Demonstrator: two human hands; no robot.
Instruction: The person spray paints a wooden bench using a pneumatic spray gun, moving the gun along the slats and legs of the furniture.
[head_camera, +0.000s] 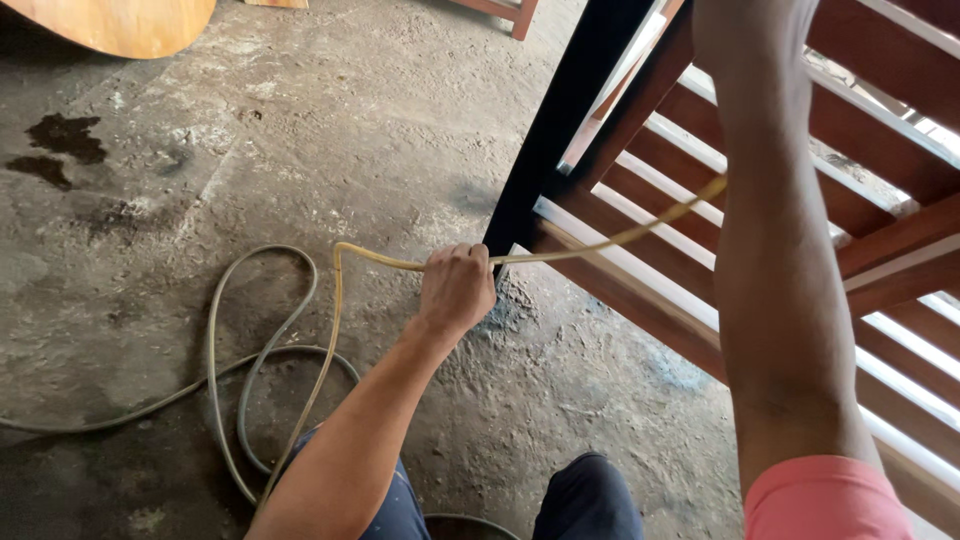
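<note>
My left hand (456, 287) is closed around a thin yellowish hose (620, 237) low over the concrete floor. The hose runs from my fist up to the right, behind my right forearm (775, 260), and on the left side it bends down toward my leg. My right arm reaches upward in front of a reddish-brown slatted wooden frame (880, 200). The right hand itself is cut off by the top edge of the view, so what it holds is hidden.
A grey hose (215, 340) lies in loops on the stained concrete floor (330, 130). A black post (560, 120) stands at the frame's near corner. A rounded wooden panel (120, 25) sits at the top left. My dark trousers (590, 500) show at the bottom.
</note>
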